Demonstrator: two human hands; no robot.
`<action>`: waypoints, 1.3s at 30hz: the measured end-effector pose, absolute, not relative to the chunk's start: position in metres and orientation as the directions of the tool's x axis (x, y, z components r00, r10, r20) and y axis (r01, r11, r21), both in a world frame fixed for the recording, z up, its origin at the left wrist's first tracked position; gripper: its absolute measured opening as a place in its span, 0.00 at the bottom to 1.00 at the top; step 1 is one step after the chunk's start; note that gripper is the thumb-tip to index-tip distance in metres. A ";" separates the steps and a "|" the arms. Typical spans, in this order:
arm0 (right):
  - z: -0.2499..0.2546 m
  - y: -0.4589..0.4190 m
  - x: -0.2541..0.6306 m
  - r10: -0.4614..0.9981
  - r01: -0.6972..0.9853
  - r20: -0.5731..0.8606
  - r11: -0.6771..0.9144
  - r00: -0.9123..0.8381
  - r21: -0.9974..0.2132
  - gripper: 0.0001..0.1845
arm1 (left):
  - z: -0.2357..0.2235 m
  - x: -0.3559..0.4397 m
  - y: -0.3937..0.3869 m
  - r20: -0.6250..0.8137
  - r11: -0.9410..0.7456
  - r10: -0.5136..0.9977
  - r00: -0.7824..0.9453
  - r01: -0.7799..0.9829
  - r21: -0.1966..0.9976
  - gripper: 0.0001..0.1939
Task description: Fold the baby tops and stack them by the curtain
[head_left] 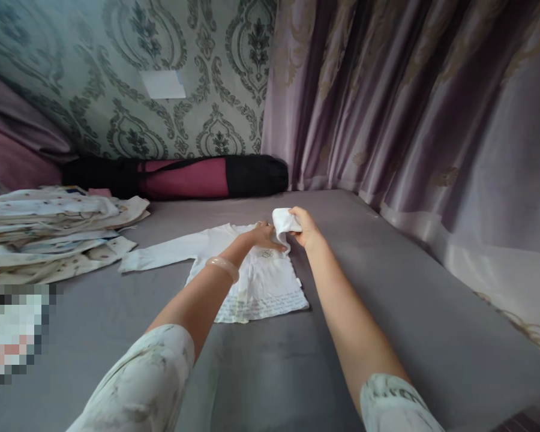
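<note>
A small white long-sleeved shirt (270, 282) lies spread on the grey bed sheet, with a band of printed lettering along its hem. Its left-hand sleeve stretches out flat toward the pile of clothes. My right hand (305, 227) grips the other sleeve's end between thumb and fingers, lifting it a little above the sheet. Resting on the shirt's upper part near that shoulder, my left hand (269, 235) has its fingers spread. A pale bangle circles my left wrist. My left fingertips are partly covered by the lifted sleeve.
A stack of light patterned clothes (54, 234) sits at the left. Along the patterned wall lies a long black and maroon bag (184, 178). Purple curtains (387, 108) hang down the right side of the grey bed (387, 300). A pixelated patch covers the lower left.
</note>
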State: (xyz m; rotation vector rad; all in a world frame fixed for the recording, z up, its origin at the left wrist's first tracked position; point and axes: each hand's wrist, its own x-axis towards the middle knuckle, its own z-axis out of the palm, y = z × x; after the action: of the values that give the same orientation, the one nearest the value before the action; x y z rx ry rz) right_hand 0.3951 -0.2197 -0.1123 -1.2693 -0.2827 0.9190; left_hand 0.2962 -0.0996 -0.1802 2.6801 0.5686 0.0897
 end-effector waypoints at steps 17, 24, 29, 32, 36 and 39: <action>-0.142 -0.168 0.337 0.645 -0.111 -0.279 -0.289 0.712 -0.951 0.04 | -0.218 0.155 -0.078 0.197 -0.425 0.807 0.556 0.317 0.848 0.25; -0.159 -0.154 0.317 0.735 0.102 -0.199 -0.343 0.649 -0.934 0.15 | -0.232 0.157 -0.087 0.319 -0.555 0.781 0.537 0.363 0.749 0.31; -0.166 -0.153 0.303 0.838 0.156 -0.159 -0.277 0.523 -0.948 0.20 | -0.230 0.155 -0.089 0.303 -0.566 0.777 0.551 0.403 0.720 0.38; -0.170 -0.156 0.300 0.868 0.237 -0.081 -0.222 0.490 -0.946 0.20 | -0.227 0.155 -0.091 0.287 -0.562 0.784 0.551 0.435 0.703 0.38; -0.178 -0.159 0.302 0.885 0.263 -0.050 -0.191 0.462 -0.946 0.18 | -0.220 0.154 -0.093 0.281 -0.592 0.762 0.583 0.453 0.667 0.38; -0.181 -0.159 0.307 0.898 0.212 -0.067 -0.175 0.435 -0.961 0.14 | -0.212 0.152 -0.096 0.266 -0.626 0.731 0.628 0.463 0.627 0.31</action>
State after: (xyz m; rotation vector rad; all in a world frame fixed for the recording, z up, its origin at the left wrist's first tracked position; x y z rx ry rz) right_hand 0.3074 -0.1591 -0.1806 -1.6573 -0.9808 0.8323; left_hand 0.1523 -0.0962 -0.2118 2.3405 0.9365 0.6989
